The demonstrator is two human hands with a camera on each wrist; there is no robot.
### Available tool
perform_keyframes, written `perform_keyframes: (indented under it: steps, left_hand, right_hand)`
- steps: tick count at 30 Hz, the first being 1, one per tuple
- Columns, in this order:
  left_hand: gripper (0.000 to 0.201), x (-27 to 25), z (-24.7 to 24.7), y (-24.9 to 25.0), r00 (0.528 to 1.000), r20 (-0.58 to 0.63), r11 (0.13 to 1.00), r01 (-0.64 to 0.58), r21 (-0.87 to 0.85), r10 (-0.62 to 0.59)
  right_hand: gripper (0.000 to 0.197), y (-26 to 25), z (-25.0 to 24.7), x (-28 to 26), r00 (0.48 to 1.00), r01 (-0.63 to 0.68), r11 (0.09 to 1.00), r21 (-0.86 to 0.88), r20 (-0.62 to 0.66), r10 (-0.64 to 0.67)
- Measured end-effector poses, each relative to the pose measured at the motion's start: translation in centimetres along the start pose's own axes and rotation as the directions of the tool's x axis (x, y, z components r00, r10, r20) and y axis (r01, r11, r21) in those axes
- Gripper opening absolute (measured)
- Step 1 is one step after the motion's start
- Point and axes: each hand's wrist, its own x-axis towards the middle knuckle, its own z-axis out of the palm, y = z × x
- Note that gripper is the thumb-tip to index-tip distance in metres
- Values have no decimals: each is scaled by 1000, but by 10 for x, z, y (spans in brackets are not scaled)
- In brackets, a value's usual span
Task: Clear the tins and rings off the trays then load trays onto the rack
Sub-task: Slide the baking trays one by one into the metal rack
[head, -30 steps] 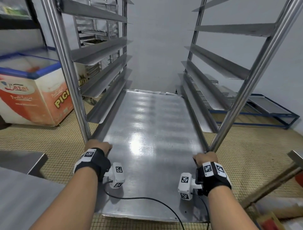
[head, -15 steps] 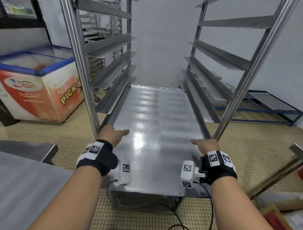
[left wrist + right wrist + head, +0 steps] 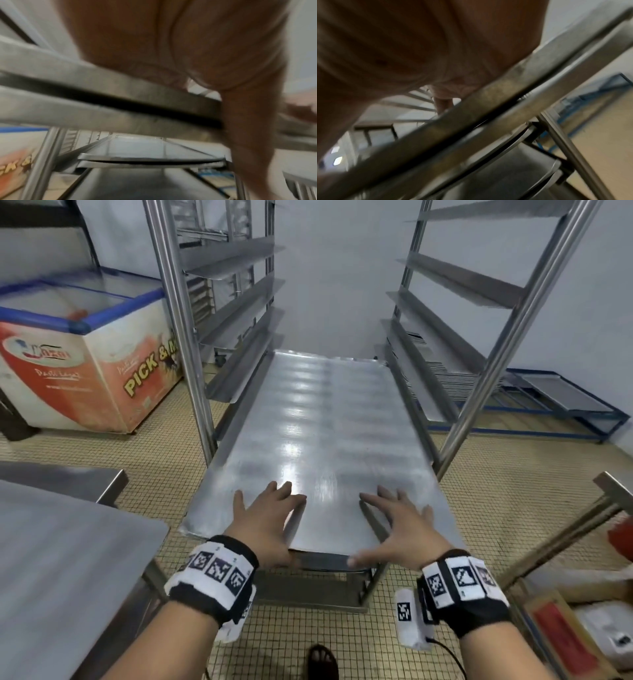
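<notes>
Both palms down with fingers spread flat, gripping nothing: left hand [image 3: 263, 517] and right hand [image 3: 394, 527] over the near end of the tray [image 3: 322, 419]. Tray lying level on the low runners of the rack [image 3: 185, 313], mostly slid in, near edge just under the wrists.

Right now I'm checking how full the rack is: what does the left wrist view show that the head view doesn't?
Only the left wrist view shows the lower trays seen edge-on, racked beneath the top one, and the underside of the left hand.

Only the head view shows the top tray's bare surface, both hands spread flat at its near end, the right hand, and the empty runners above.

Both show the top tray's near edge, the rack post and the freezer chest.
</notes>
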Motion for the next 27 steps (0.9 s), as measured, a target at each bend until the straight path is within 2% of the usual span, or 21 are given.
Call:
perform_keyframes:
  steps: [3,6,9,18,27]
  left_hand:
    - [100,5,10,1,996,-85,993,-3,114,12]
    - [100,12,15,-2,994,-108,987,2,163,15]
    - [100,20,14,-5,992,-124,986,12,168,9]
    - [101,54,-2,-8,993,-116,985,25,172,-5]
    - [93,110,-20,-20,990,-140,985,28,172,-4]
  right_hand:
    - [119,-1,8,0,999,27,980,-197,-12,-29]
    - [105,-4,13,3,997,28,949,-314,-59,-49]
    - [100,-3,21,8,989,22,915,-404,-125,-79]
    - [94,1,17,47,982,33,894,-447,-154,-113]
    - [93,5,-1,106,982,33,898,-438,-151,-110]
